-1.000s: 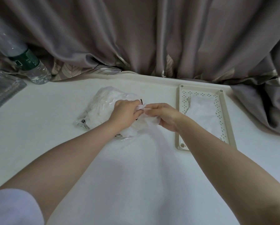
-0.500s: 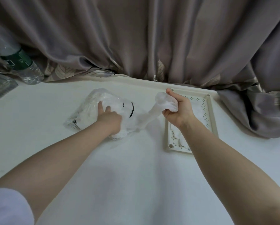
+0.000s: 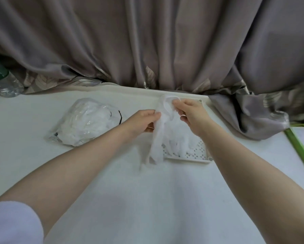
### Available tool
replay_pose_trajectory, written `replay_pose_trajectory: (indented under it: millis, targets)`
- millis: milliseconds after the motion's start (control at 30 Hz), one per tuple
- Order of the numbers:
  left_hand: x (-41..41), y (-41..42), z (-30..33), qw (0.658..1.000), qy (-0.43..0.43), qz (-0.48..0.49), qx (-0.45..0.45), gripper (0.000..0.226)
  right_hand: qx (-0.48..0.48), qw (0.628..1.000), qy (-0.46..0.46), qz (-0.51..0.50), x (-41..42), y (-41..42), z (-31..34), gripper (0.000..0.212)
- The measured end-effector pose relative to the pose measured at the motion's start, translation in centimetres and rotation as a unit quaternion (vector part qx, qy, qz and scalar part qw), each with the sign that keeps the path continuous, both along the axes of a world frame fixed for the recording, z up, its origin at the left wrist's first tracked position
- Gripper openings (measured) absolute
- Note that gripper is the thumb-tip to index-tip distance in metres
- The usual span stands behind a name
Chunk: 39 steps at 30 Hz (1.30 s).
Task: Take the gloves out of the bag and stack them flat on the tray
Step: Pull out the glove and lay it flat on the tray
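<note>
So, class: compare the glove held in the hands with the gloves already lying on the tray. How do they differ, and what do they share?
The held glove hangs lengthwise, lifted at its upper end; the gloves on the tray lie in a low pile. The held glove is pinched by the left hand and right hand; the gloves on the tray are untouched. The held glove dangles past the tray edge; the others sit inside. Both are thin, white and translucent.

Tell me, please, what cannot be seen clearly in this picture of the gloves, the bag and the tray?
- Head view: the cream perforated tray is mostly covered by the right hand, the forearm and the thin white glove.
- The glove count inside the clear plastic bag is unreadable: crumpled film.
- The green-labelled plastic bottle is cut by the left edge.
</note>
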State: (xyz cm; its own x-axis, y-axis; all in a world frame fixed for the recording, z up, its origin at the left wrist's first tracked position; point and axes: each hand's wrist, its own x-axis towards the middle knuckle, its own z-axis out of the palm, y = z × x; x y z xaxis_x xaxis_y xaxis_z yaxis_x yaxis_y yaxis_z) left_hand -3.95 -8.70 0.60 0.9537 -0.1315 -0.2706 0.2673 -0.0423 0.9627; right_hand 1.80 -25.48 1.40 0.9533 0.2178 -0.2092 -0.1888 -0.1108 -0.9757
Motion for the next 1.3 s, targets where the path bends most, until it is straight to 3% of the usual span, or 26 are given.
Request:
replay_pose_trajectory:
  millis: [67,233,333,400,467,533,633,767,900,967,1067,1100,1200,1300]
  targets:
    - [0.1,-0.4,0.0,1.000,0.001,-0.010,0.013,0.023,-0.022,0.999,0.003,-0.030,0.4,-1.2,-0.3,0.019]
    - [0.7,-1.8,-0.3,0.999,-0.004,0.006,0.048,0.027,0.142,0.980,0.138,-0.035,0.3,-2.9,0.5,0.019]
    - [1.1,-2.9,0.1,0.999,0.013,0.046,0.001,0.020,0.259,0.950,0.172,-0.023,0.0,-4.1,1.6,0.024]
    - [1.2,-4.0,0.3,0.996,-0.022,0.082,0.039,0.015,0.295,0.939,0.177,-0.016,-0.1,-4.8,2.2,0.026]
    - [1.1,-5.0,0.7,0.993,-0.059,0.106,0.015,0.012,0.310,0.935,0.172,0.003,-0.4,-5.4,2.4,0.027]
    - [0.8,-6.0,1.2,0.995,-0.066,0.051,-0.062,0.007,0.298,0.940,0.162,0.030,-0.5,-5.7,2.3,0.026]
    - [0.4,-7.3,1.6,0.995,-0.065,-0.029,-0.064,0.029,0.276,0.945,0.155,0.083,-0.4,-6.1,2.4,0.033]
    - [0.9,-8.2,1.1,0.996,-0.067,0.034,-0.038,0.024,0.154,0.974,0.088,0.141,-0.1,-6.9,2.3,0.027]
    - [1.7,-7.7,1.2,0.989,0.006,0.049,-0.140,0.021,0.124,0.991,-0.009,0.042,0.9,-7.4,1.0,0.003]
    - [1.9,-7.6,1.4,0.986,0.045,0.028,-0.158,0.027,0.095,0.994,0.011,0.058,1.3,-7.6,0.1,0.007]
    - [2.7,-7.3,1.1,0.985,0.087,0.010,-0.147,0.037,0.046,0.978,0.087,0.182,1.3,-7.5,-1.1,0.048]
    - [3.1,-7.1,0.8,0.985,0.095,0.015,-0.140,0.041,0.039,0.975,0.105,0.194,1.2,-7.3,-1.4,0.049]
    - [4.2,-6.7,-0.4,0.988,0.115,0.056,-0.088,0.041,0.054,0.978,0.150,0.135,1.7,-6.5,-2.6,0.025]
    - [4.9,-5.9,-2.1,0.986,0.151,0.039,-0.062,0.045,0.073,0.979,0.180,0.063,2.9,-6.1,-4.0,0.023]
